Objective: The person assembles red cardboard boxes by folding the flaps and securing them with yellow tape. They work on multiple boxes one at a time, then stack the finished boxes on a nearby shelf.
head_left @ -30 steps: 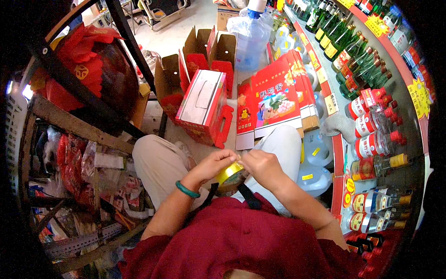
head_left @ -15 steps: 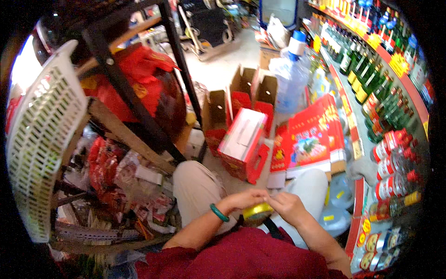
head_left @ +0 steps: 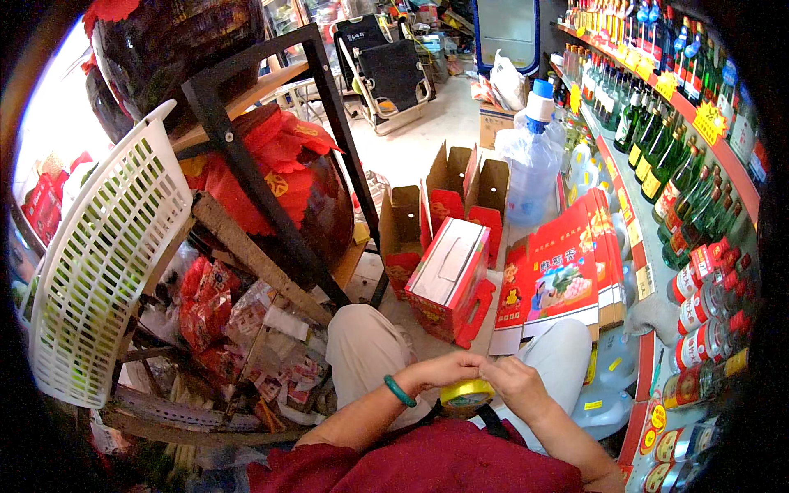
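Note:
Over my lap, my left hand (head_left: 448, 371) and my right hand (head_left: 516, 386) meet with closed fingers at a roll of yellow tape (head_left: 467, 394). The roll hangs just below my fingertips, its round side facing up toward me. Fingers of both hands pinch along its upper edge; the exact grip is partly hidden. Beyond my knees stands a red carton with a white top (head_left: 448, 261), a loose red flap at its side. To its right lie flattened red printed cartons (head_left: 559, 275) in a stack. Open brown-and-red cartons (head_left: 407, 215) stand behind it.
A white plastic basket (head_left: 111, 255) leans at the left beside a dark metal frame (head_left: 238, 160) and a large dark jar (head_left: 329, 197) with red cloth. Shelves of bottles (head_left: 657, 164) line the right side. A clear water bottle (head_left: 530, 172) and a folding chair (head_left: 390, 74) stand farther back.
The whole view has shifted, so the surroundings sit lower and farther right. My hands stay together at the tape roll, which now shows more of its round face.

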`<state>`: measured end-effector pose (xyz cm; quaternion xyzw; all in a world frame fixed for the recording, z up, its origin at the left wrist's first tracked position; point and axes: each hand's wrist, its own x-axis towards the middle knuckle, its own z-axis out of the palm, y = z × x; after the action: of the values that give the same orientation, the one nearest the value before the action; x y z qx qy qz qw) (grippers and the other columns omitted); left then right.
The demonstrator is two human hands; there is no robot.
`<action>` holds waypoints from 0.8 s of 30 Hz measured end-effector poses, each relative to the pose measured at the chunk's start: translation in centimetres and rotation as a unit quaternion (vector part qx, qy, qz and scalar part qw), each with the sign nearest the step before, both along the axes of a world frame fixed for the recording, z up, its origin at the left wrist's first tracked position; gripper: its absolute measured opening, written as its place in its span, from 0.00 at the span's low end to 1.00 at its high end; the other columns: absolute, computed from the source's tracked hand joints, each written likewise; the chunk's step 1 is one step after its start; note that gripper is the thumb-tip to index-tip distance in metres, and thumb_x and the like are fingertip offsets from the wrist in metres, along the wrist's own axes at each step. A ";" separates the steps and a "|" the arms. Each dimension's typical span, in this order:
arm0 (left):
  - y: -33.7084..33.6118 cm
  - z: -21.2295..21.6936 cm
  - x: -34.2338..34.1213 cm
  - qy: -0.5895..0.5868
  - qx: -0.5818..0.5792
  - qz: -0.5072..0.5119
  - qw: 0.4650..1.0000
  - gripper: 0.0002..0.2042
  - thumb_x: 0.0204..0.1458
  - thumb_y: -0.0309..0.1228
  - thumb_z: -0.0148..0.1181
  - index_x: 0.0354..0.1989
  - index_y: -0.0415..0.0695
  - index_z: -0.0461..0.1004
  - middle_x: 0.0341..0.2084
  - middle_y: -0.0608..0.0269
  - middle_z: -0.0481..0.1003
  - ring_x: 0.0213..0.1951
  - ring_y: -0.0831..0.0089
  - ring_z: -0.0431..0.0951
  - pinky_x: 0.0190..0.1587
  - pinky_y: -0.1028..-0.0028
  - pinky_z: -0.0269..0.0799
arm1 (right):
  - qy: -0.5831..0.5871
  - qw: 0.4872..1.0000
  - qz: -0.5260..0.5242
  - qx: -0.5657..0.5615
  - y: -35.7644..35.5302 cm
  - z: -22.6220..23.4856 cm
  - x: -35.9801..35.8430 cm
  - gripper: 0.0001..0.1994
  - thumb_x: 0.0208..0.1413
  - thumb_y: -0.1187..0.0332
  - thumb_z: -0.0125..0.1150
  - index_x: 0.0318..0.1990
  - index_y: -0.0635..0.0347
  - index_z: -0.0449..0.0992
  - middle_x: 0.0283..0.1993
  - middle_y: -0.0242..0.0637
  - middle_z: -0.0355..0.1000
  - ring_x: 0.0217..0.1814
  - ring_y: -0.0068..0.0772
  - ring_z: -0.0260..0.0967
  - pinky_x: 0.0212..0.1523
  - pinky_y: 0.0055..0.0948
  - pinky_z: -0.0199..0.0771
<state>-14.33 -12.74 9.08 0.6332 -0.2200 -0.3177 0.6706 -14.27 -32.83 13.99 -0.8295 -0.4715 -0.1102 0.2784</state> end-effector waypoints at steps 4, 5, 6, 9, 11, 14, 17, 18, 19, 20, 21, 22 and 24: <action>-0.1 0.0 0.2 0.012 0.026 -0.007 1.000 0.11 0.60 0.33 0.45 0.44 0.41 0.69 0.36 0.73 0.70 0.40 0.83 0.66 0.45 0.78 0.64 | -0.017 1.000 -0.017 0.003 -0.2 0.0 -0.1 0.08 0.43 0.72 0.55 0.34 0.56 0.71 0.26 0.36 0.66 0.30 0.37 0.67 0.28 0.33 0.71; -0.1 -0.1 0.2 0.010 0.030 -0.002 0.999 0.12 0.60 0.34 0.44 0.45 0.42 0.69 0.36 0.72 0.70 0.41 0.82 0.66 0.46 0.78 0.64 | -0.011 0.999 -0.033 0.004 -0.2 0.0 -0.2 0.07 0.43 0.73 0.56 0.33 0.57 0.71 0.26 0.37 0.66 0.30 0.38 0.67 0.28 0.33 0.70; -0.2 -0.1 0.2 0.010 0.022 0.005 1.000 0.12 0.60 0.34 0.44 0.45 0.42 0.69 0.36 0.73 0.70 0.41 0.83 0.66 0.46 0.77 0.63 | -0.005 0.999 -0.049 0.006 -0.2 -0.1 -0.1 0.07 0.43 0.74 0.57 0.32 0.58 0.71 0.26 0.37 0.66 0.30 0.39 0.67 0.28 0.33 0.70; -0.7 0.2 0.2 -0.012 0.024 0.039 0.999 0.12 0.59 0.34 0.44 0.46 0.42 0.69 0.36 0.71 0.71 0.40 0.82 0.67 0.45 0.76 0.64 | 0.024 0.995 -0.094 0.024 -0.1 -0.5 0.1 0.05 0.44 0.74 0.58 0.30 0.59 0.71 0.27 0.39 0.66 0.30 0.42 0.67 0.28 0.36 0.69; -1.1 0.5 0.1 -0.059 0.058 0.080 0.993 0.13 0.59 0.35 0.46 0.47 0.42 0.69 0.35 0.65 0.73 0.39 0.79 0.70 0.44 0.75 0.66 | 0.042 0.990 -0.130 0.030 -0.1 -0.9 0.3 0.04 0.46 0.73 0.58 0.29 0.60 0.71 0.27 0.41 0.67 0.31 0.44 0.67 0.29 0.38 0.69; -2.5 -0.2 -0.6 -0.249 0.221 0.214 0.918 0.13 0.56 0.33 0.48 0.47 0.43 0.69 0.36 0.53 0.74 0.37 0.65 0.76 0.39 0.68 0.70 | 0.066 0.980 -0.186 0.036 0.6 -0.9 0.7 0.05 0.47 0.71 0.58 0.29 0.61 0.70 0.28 0.43 0.67 0.32 0.47 0.67 0.30 0.40 0.68; -4.2 1.2 -0.9 -0.328 0.360 0.284 0.826 0.12 0.52 0.30 0.50 0.45 0.43 0.69 0.33 0.46 0.72 0.34 0.53 0.75 0.34 0.62 0.71 | 0.160 0.954 -0.251 0.040 1.3 -1.4 1.5 0.06 0.52 0.67 0.54 0.31 0.60 0.70 0.32 0.46 0.68 0.35 0.50 0.68 0.35 0.44 0.68; -4.6 1.3 -1.0 -0.340 0.378 0.303 0.806 0.12 0.51 0.29 0.51 0.44 0.44 0.69 0.31 0.48 0.72 0.33 0.52 0.74 0.33 0.60 0.71 | 0.198 0.945 -0.248 0.083 1.3 -2.0 1.7 0.07 0.52 0.66 0.54 0.32 0.61 0.71 0.32 0.46 0.69 0.35 0.52 0.67 0.35 0.43 0.68; -5.0 1.3 -0.8 -0.358 0.394 0.320 0.784 0.12 0.50 0.28 0.51 0.44 0.44 0.70 0.29 0.50 0.72 0.32 0.51 0.74 0.32 0.59 0.70 | 0.243 0.928 -0.247 0.134 1.4 -3.3 2.3 0.07 0.52 0.70 0.54 0.31 0.66 0.70 0.28 0.46 0.69 0.31 0.45 0.69 0.32 0.39 0.67; -4.8 0.6 -0.7 -0.405 0.373 0.342 0.761 0.13 0.49 0.27 0.52 0.45 0.46 0.70 0.27 0.50 0.71 0.30 0.52 0.73 0.31 0.60 0.71 | 0.346 0.887 -0.237 0.191 1.5 -4.3 2.7 0.08 0.53 0.66 0.55 0.31 0.62 0.70 0.26 0.43 0.71 0.26 0.39 0.69 0.29 0.34 0.69; -4.8 0.5 -0.8 -0.417 0.360 0.355 0.755 0.14 0.48 0.26 0.54 0.45 0.45 0.69 0.29 0.51 0.72 0.32 0.52 0.74 0.32 0.59 0.71 | 0.455 0.829 -0.225 0.235 1.5 -5.0 3.2 0.07 0.54 0.67 0.55 0.32 0.62 0.70 0.25 0.39 0.70 0.25 0.33 0.68 0.28 0.31 0.68; -5.1 0.6 -0.8 -0.398 0.363 0.361 0.761 0.13 0.48 0.25 0.54 0.44 0.43 0.70 0.29 0.50 0.72 0.31 0.53 0.74 0.32 0.60 0.71 | 0.555 0.755 -0.213 0.277 1.5 -5.5 3.5 0.06 0.54 0.68 0.54 0.32 0.62 0.69 0.25 0.36 0.69 0.24 0.27 0.67 0.27 0.29 0.68; -5.1 0.3 -0.6 -0.372 0.328 0.377 0.782 0.13 0.47 0.25 0.55 0.43 0.42 0.71 0.31 0.49 0.72 0.33 0.53 0.74 0.35 0.61 0.71 | 0.603 0.688 -0.203 0.350 1.3 -5.9 3.7 0.05 0.54 0.71 0.55 0.34 0.62 0.70 0.24 0.33 0.69 0.24 0.22 0.66 0.25 0.25 0.68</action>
<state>-14.93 -17.82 9.42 0.9165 -0.0791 0.1676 0.3546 -10.58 -31.50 8.14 -0.6356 0.0507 0.2026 0.7433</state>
